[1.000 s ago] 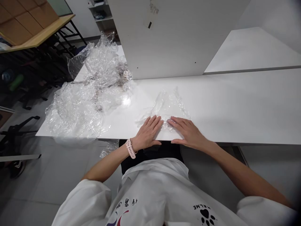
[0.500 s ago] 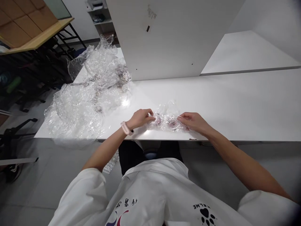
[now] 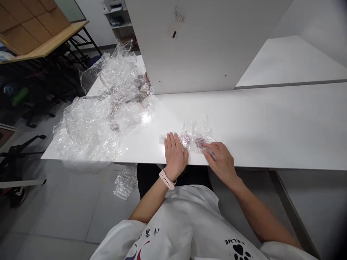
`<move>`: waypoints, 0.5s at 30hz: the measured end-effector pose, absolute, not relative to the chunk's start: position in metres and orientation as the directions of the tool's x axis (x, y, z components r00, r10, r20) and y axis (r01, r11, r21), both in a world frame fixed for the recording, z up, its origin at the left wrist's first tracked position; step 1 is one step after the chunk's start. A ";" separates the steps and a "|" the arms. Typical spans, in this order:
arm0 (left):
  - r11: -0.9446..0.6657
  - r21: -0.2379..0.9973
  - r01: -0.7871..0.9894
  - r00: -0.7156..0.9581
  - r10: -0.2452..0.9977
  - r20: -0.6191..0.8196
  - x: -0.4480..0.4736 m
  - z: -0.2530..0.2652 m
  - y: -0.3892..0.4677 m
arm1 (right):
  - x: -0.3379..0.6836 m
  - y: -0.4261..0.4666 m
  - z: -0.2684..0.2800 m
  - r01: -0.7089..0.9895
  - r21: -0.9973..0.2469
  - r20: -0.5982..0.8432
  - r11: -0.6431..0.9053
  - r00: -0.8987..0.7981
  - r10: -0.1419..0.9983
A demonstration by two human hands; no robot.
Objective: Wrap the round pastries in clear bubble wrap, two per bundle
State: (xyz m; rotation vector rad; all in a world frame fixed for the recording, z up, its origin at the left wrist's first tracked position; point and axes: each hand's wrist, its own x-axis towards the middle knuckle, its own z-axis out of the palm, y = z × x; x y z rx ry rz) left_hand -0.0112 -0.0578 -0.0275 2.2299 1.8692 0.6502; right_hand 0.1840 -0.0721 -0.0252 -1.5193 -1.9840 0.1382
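A sheet of crinkled clear plastic wrap (image 3: 196,126) lies near the front edge of the white table, with two small round reddish items visible in it. One reddish item (image 3: 185,139) is just right of my left hand (image 3: 175,153), which presses flat on the left end of the wrap with its fingers stretched out. Beside the other reddish item (image 3: 200,142), my right hand (image 3: 221,160) has thumb and forefinger close together at the wrap's right part. The film between those fingertips is hard to make out.
A large heap of clear plastic film (image 3: 89,126) covers the table's left end, with brownish-red items (image 3: 143,85) partly under it. An upright white panel (image 3: 200,54) stands at the table's back. More plastic (image 3: 126,182) lies on the floor below the front edge.
My left hand has turned and moved right, from pinching at the wrap's left side to lying flat on it. My right hand has shifted slightly down, and the wrap lies more spread out.
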 end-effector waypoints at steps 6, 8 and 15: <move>-0.118 0.739 0.663 -0.021 0.984 0.176 -0.008 -0.018 -0.026 | 0.175 -0.075 -0.016 0.689 -0.687 0.280 0.230 -0.041 0.959; -0.045 0.911 0.410 -0.081 0.993 0.085 -0.008 -0.008 -0.023 | 0.169 -0.080 -0.013 0.589 -0.779 0.262 0.216 -0.007 0.965; 0.329 0.779 -0.535 0.141 0.943 -0.301 0.008 0.025 -0.036 | 0.132 -0.092 -0.012 0.191 -0.981 0.089 0.037 0.268 0.959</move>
